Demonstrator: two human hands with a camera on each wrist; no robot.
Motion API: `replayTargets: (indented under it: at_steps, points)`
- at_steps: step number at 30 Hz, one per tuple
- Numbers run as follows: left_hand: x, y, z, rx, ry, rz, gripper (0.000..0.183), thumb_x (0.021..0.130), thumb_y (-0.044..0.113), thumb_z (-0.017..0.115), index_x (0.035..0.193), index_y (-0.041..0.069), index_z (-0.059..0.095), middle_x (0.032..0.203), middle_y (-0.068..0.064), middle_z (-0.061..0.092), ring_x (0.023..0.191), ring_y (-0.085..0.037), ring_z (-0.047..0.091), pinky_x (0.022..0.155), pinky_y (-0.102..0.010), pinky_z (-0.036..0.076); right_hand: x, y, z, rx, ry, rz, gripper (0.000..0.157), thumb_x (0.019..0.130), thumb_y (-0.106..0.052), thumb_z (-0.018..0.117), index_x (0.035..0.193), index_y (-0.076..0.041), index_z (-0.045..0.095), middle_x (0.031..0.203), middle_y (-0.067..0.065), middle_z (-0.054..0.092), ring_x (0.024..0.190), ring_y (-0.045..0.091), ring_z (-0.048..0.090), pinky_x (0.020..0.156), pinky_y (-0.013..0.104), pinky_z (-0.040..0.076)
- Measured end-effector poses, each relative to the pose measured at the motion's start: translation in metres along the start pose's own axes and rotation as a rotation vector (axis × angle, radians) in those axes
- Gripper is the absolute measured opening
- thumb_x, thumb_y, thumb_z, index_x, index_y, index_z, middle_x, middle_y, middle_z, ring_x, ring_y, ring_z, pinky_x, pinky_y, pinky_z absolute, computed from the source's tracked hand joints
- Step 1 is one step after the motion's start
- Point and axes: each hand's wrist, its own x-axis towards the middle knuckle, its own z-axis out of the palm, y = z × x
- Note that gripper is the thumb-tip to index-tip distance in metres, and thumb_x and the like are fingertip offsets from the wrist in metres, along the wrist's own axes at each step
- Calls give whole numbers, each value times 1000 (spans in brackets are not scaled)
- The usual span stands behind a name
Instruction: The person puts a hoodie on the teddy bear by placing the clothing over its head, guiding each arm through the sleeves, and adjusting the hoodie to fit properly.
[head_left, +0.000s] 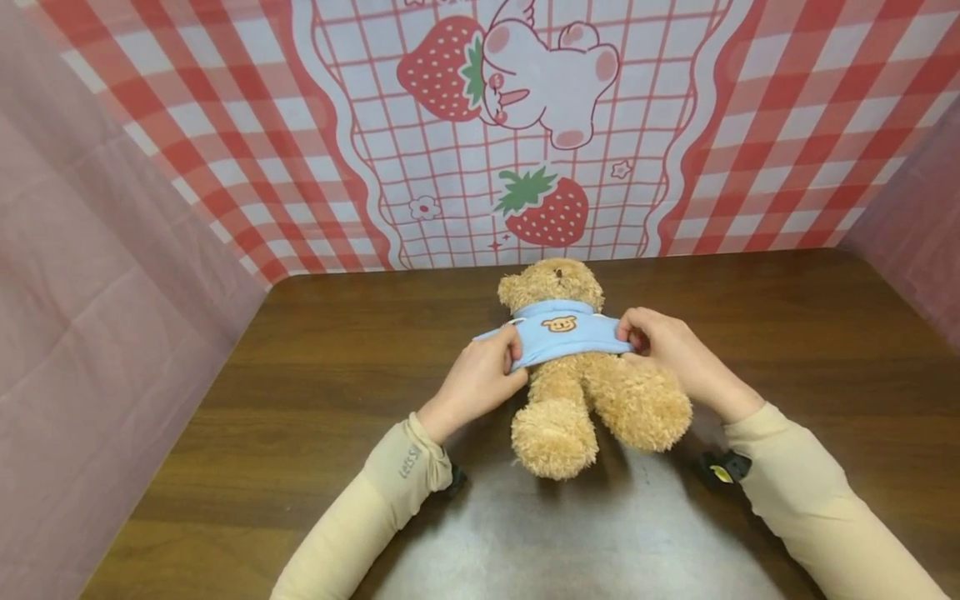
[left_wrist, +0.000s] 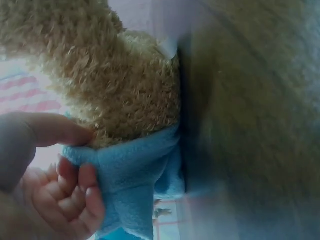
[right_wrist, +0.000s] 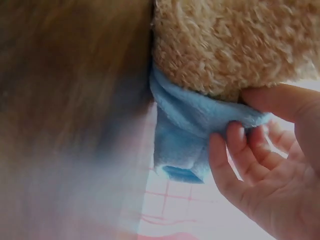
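A fluffy tan teddy bear [head_left: 555,437] lies on its back on the table, feet toward me and head at the far side. It wears a light blue shirt [head_left: 577,333] with a small bear-face patch on the chest. My left hand [head_left: 480,379] pinches the shirt's lower hem at the bear's left-of-picture side, thumb on the inner side in the left wrist view. On the opposite side my right hand [head_left: 671,350] pinches the same hem between thumb and fingers. In the right wrist view a blue sleeve [right_wrist: 182,172] hangs past the fingers. The bear's arms are hidden.
The brown wooden table [head_left: 300,400] reflects light near its front. Behind it hangs a red-and-white checked cloth [head_left: 247,125] with strawberry and rabbit prints. Pink curtains [head_left: 90,292] flank both sides.
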Motion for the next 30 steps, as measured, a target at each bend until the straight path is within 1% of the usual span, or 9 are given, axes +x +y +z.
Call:
replayTargets:
  at_steps: [5,8,11,15,20,22,24,27,30]
  points:
    - [0,0,3,31,42,-76,34,68,16,70,88,10,43,80,-2,45,69,-15,45,59,-27,39,1,0,-3,-3,-28,-13,18,72,2,69,79,-11,59,80,-1,53,70,10,50,59,24,43]
    - [0,-1,4,-1,71,-103,36,65,13,70,89,9,43,85,-4,42,73,-17,44,63,-29,40,1,1,-6,10,-65,-10,15,74,-1,70,81,-13,63,80,-3,56,68,8,49,58,22,43]
    - [0,-1,4,-26,107,-91,33,65,11,67,89,9,45,84,-4,44,72,-17,44,63,-29,39,-1,2,-10,48,-114,-18,13,76,-4,70,82,-14,64,82,-4,58,66,6,47,57,21,41]
    - [-1,-1,6,-16,148,-58,29,66,11,65,89,11,48,82,-2,47,70,-15,46,63,-28,41,-3,4,-14,112,-177,-27,13,79,-6,68,82,-18,63,85,-4,57,69,6,45,58,22,38]
    - [-1,0,7,7,165,-57,27,68,19,68,85,12,48,79,-1,47,67,-13,46,60,-26,40,-4,3,-15,281,-261,2,2,82,-10,65,81,-12,65,95,2,50,83,6,51,69,23,48]
    - [-2,1,6,31,184,-32,24,70,21,68,82,13,50,76,0,49,63,-12,46,58,-25,40,-4,2,-14,349,-282,23,4,83,-11,65,81,-8,65,98,6,46,87,7,53,73,23,50]
    - [-2,1,5,69,216,13,19,71,20,68,78,13,52,71,0,50,60,-11,45,55,-25,39,-3,1,-13,385,-276,41,5,83,-10,65,82,-5,65,97,7,43,85,8,54,72,24,50]
    - [-3,2,4,139,233,95,12,75,14,63,73,11,52,66,0,50,56,-13,46,52,-26,41,-3,-3,-10,357,-248,41,3,83,-8,64,84,-6,63,96,8,42,82,11,52,68,23,48]
    - [-4,3,5,178,215,134,5,75,5,59,73,8,55,69,-3,56,59,-16,54,54,-29,46,-4,-6,-7,304,-228,43,6,82,-5,64,85,-10,62,95,7,40,81,15,50,66,24,47]
